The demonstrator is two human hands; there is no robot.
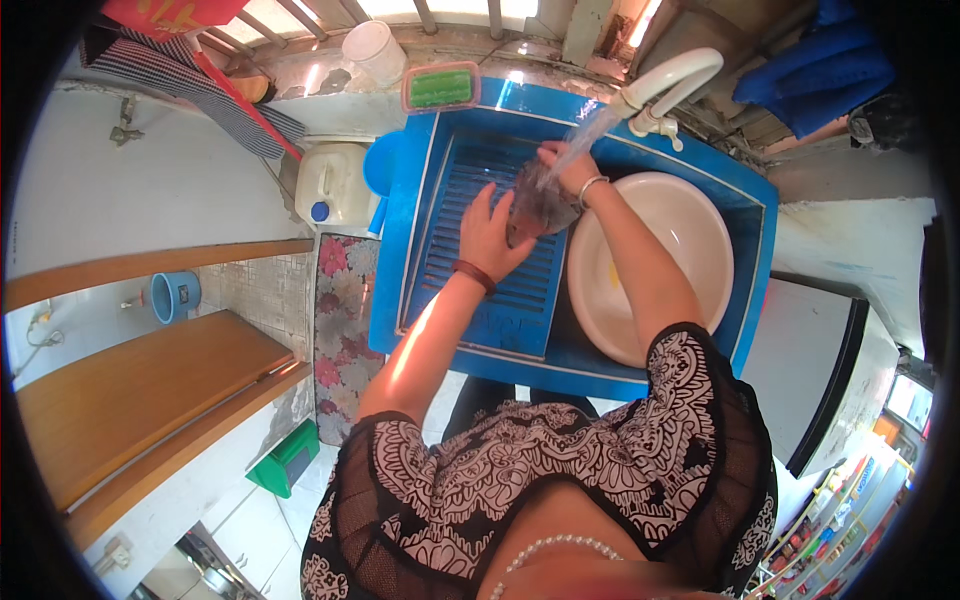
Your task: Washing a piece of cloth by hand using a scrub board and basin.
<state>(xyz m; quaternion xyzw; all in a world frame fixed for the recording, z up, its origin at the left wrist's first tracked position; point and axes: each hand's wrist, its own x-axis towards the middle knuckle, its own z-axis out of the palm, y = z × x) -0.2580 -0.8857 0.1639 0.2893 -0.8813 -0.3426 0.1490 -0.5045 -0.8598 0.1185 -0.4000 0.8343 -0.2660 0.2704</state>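
A dark, wet, partly see-through piece, thin cloth or plastic film point(546, 204), is over the ribbed washboard point(450, 247) of a blue laundry sink point(388, 300). My right hand point(571, 169) has its fingers bent over the upper end of the piece. Water point(589, 139) from the curved white faucet point(679, 71) pours onto it. At its left edge is my left hand point(491, 236), fingers spread and thumb against the lower part; whether it grips is unclear. Beneath my right forearm, a large cream basin point(682, 225) stands in the sink's right half, with a small yellow spot inside.
On the ledge behind the sink are a pink-rimmed container with a green block point(440, 88) and a white tub point(373, 52). Left of the sink stand a jerrycan point(334, 180) and a blue dipper point(381, 166). A white cabinet-like appliance point(799, 360) is at the right.
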